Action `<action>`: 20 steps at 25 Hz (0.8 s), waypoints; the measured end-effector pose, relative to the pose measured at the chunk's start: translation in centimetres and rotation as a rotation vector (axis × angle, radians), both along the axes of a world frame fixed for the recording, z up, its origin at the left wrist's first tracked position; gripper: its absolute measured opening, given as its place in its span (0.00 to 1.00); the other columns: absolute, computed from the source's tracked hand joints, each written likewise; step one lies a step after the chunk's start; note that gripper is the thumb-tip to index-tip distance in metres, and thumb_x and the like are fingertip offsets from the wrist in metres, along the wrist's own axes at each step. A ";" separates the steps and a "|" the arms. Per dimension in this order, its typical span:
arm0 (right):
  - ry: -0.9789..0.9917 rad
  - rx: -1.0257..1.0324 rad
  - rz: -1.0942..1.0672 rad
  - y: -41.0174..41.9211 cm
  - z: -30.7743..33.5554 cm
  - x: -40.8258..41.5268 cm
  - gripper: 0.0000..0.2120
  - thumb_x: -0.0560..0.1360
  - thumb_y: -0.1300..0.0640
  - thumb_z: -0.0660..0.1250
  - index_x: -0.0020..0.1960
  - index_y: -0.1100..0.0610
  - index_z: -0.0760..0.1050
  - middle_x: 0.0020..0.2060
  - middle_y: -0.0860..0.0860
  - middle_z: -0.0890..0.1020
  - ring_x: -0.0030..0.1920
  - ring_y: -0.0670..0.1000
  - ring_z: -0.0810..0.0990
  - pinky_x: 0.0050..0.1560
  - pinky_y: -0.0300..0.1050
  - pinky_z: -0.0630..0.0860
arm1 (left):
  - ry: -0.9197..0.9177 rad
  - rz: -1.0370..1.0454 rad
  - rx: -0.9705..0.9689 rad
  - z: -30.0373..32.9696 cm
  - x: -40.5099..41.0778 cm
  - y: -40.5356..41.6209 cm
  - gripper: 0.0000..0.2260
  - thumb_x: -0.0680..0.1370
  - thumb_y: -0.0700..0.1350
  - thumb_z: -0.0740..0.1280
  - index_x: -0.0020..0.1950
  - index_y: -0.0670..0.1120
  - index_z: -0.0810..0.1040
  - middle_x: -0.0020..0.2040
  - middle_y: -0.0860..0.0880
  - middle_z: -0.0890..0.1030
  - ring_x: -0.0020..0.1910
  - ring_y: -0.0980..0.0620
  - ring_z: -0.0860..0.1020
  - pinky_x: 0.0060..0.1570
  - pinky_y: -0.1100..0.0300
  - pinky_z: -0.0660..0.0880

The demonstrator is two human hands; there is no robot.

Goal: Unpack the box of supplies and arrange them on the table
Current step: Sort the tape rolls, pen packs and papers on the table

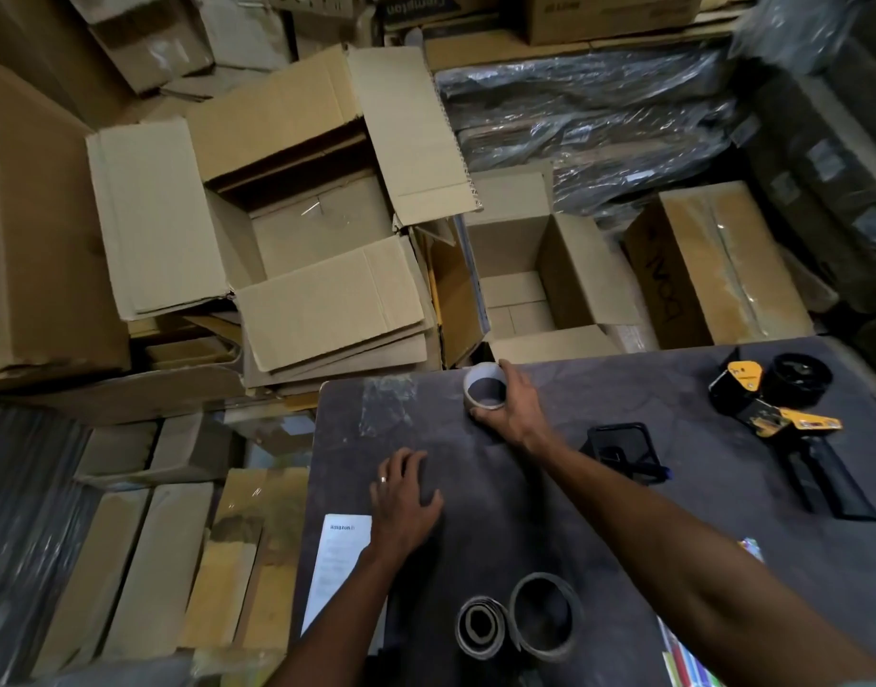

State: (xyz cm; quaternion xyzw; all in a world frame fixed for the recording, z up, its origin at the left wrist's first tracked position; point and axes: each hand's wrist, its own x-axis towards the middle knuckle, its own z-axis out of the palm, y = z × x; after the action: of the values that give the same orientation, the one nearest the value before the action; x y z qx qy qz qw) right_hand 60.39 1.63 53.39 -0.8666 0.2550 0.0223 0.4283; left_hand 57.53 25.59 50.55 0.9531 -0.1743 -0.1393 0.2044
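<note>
**Tape roll held at the far edge of the bench, open box just beyond**

The right hand (513,406) reaches to the far edge of the bench (575,513), its grip curled round a small pale tape roll (485,386), thumb on the near side and fingers over the far rim. The roll stands with its hollow core facing up, so its axis is vertical and it appears to rest on the bench top. From that hand, the small open box (530,275) lies at about 12 o'clock, just past the bench edge and lower down.

The left hand (406,493) lies flat and released on the bench at roughly 7 o'clock from the roll, fingers spread, holding nothing, beside a white printed sheet (339,567).

The right hand is plainly the nearer one. The coming move probably turns on letting go of the roll here, then reaching back toward 12 o'clock into the box.

A tape dispenser (778,414) lies at 3 o'clock, well apart.
</note>
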 end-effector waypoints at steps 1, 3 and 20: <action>-0.010 0.006 -0.009 0.0 -0.1 -0.3 0.48 0.65 0.43 0.79 0.77 0.50 0.58 0.73 0.53 0.68 0.71 0.55 0.69 0.71 0.53 0.70 | -0.019 0.006 0.004 -0.3 -0.4 0.0 0.26 0.75 0.54 0.66 0.72 0.52 0.67 0.73 0.51 0.63 0.72 0.47 0.60 0.66 0.45 0.64; -0.026 0.005 -0.011 0.2 0.1 -1.0 0.45 0.63 0.43 0.79 0.74 0.48 0.61 0.70 0.51 0.70 0.68 0.54 0.72 0.68 0.51 0.72 | -0.054 0.016 0.017 -0.8 -1.1 -0.1 0.27 0.76 0.53 0.65 0.74 0.51 0.66 0.74 0.49 0.63 0.73 0.47 0.60 0.67 0.44 0.64; 0.051 0.004 0.179 3.7 1.7 -15.3 0.47 0.64 0.50 0.82 0.77 0.53 0.64 0.70 0.53 0.73 0.70 0.52 0.72 0.68 0.39 0.66 | 0.071 0.053 -0.341 -0.1 -8.1 1.7 0.18 0.83 0.43 0.61 0.73 0.49 0.71 0.75 0.51 0.69 0.77 0.51 0.61 0.74 0.60 0.57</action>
State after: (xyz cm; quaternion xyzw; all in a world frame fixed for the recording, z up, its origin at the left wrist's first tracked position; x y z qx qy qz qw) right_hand 45.06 5.30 55.05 -0.8842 0.1872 0.0834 0.4198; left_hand 49.44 27.34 50.45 0.9033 -0.1630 -0.1360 0.3728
